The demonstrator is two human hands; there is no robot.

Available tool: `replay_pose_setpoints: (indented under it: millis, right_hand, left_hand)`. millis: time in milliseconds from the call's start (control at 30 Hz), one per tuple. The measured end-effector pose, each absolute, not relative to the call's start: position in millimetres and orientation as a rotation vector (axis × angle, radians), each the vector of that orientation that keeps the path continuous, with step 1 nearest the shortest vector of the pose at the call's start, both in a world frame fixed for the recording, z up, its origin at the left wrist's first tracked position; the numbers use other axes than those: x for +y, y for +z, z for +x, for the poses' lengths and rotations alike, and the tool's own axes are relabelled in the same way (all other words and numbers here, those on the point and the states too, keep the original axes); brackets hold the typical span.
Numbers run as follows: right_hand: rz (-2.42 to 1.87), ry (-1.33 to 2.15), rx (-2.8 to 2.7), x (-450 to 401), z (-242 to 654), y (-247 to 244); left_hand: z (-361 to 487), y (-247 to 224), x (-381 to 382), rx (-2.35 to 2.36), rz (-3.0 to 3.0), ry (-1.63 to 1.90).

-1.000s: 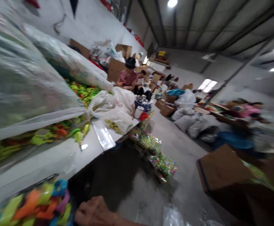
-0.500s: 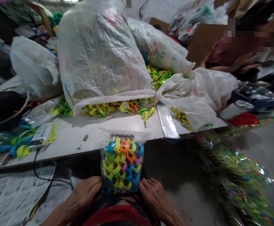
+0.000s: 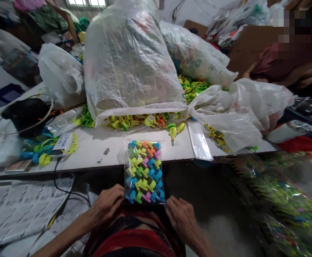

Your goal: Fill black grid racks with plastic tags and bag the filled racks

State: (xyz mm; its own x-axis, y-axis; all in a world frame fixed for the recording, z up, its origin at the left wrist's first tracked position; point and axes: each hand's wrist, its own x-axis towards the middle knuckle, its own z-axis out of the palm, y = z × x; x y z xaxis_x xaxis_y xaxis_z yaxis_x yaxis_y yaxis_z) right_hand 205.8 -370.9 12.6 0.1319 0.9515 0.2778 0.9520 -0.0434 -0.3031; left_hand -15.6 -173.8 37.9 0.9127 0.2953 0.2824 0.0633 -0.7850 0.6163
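A clear plastic bag [image 3: 144, 172] packed with yellow, blue, green, orange and pink plastic pieces is in front of my body, its far end over the table edge. My left hand [image 3: 111, 200] is closed at the bag's lower left corner. At the lower right corner, the fingers of my right hand [image 3: 179, 213] are curled in on the bag's edge. Fingertips of both hands are partly hidden. Beyond the bag lie loose yellow and green pieces [image 3: 173, 132] and a flat stack of clear bags [image 3: 200, 141].
A huge filled plastic sack [image 3: 131, 64] stands on the white table [image 3: 87, 151], with loose pieces under its edge. Printed label sheets [image 3: 24, 210] lie at left, near a black cable [image 3: 55, 178]. Packed bags [image 3: 287, 192] cover the floor at right. Another person [image 3: 276, 64] sits far right.
My view has swung left and the scene has shifted right. The bag's loose top flap no longer sticks up, and the bag shows its pieces from a different angle. Both hands remain at its lower corners.
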Motion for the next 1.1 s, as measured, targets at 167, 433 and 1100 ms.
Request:
replay_pose_setpoints:
  millis: [167, 433, 1100]
  right_hand:
    - [-1.977, -0.137, -1.702, -340, 225, 60]
    - [-2.354, -0.451, -1.586, -257, 271, 156]
    - [-2.283, -0.581, -1.135, -372, 340, 272]
  left_hand:
    - [5, 64, -164, 0.502, 2.293, 0.724]
    - [72, 125, -121, 0.894, 2.454, 1.178]
    - [196, 248, -155, 0.104, 1.487, 0.772]
